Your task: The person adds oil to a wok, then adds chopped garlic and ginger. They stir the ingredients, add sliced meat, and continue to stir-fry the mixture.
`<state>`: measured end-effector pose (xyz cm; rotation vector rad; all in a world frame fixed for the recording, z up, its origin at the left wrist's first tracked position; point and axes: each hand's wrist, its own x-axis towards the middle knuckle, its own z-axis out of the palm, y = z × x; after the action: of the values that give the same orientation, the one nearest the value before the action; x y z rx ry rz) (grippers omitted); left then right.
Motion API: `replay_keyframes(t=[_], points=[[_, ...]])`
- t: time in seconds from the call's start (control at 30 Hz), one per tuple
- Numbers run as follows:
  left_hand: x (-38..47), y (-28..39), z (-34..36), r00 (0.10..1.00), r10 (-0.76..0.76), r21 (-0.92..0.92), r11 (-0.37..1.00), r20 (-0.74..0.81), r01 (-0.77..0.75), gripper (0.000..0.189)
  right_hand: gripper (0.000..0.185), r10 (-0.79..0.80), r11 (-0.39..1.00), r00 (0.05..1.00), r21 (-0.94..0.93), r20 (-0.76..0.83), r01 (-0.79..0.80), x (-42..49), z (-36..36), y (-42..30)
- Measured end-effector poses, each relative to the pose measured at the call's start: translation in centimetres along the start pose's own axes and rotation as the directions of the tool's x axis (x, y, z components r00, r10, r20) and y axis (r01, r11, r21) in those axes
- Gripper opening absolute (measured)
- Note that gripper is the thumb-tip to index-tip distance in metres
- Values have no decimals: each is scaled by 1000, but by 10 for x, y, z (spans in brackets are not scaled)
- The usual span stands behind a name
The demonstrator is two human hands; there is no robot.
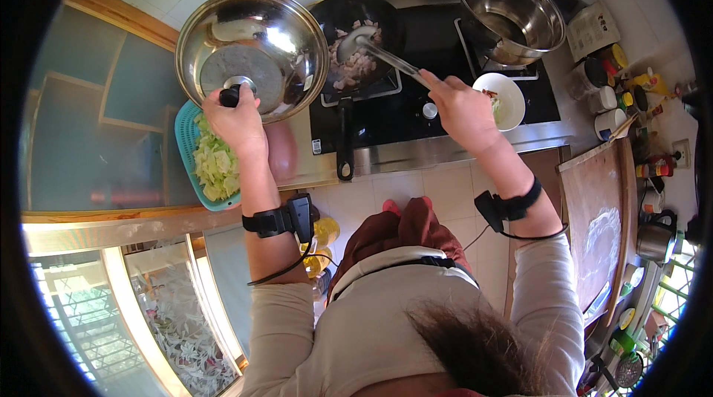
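My left hand [237, 118] grips the black knob of a domed metal pot lid [250, 24], raised to the left of the black wok [328, 10]. Pieces of pale meat [356, 65] lie in the wok. In my right hand [459, 107] is the handle of a metal spatula [356, 43], whose blade sits among the meat. Beneath my left forearm, a turquoise plastic basket [184, 141] holds chopped green cabbage [214, 160]. Close to my right hand, a white bowl [515, 99] contains dried red chillies and pale green slices.
A deep steel pot [509, 12] stands on the right burner of the black gas stove [420, 24]. Jars and seasoning bottles [607, 99] line the right counter. A floured wooden board [596, 219] lies nearer on the right. Oil bottles [323, 232] stand low on the left.
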<state>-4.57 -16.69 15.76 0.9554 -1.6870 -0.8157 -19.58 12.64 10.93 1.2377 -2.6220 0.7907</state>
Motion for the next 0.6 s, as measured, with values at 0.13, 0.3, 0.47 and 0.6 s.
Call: replay_keyframes(t=[0.13,0.3,0.47,0.6], points=[[-9,-7,0,996,-89,-119,989,14,90,43,25,134,897,984,406,120,-172,-18,-25,-9],[-9,9,6,995,-98,-188,977,32,102,37,25,115,931,983,328,144,-157,-7,4,-13],[-4,13,7,998,-54,-217,974,29,59,38,27,182,966,983,192,-30,-173,20,46,-11],[-7,23,9,995,-95,-220,971,16,96,38,31,228,964,945,188,-233,-187,35,86,0]])
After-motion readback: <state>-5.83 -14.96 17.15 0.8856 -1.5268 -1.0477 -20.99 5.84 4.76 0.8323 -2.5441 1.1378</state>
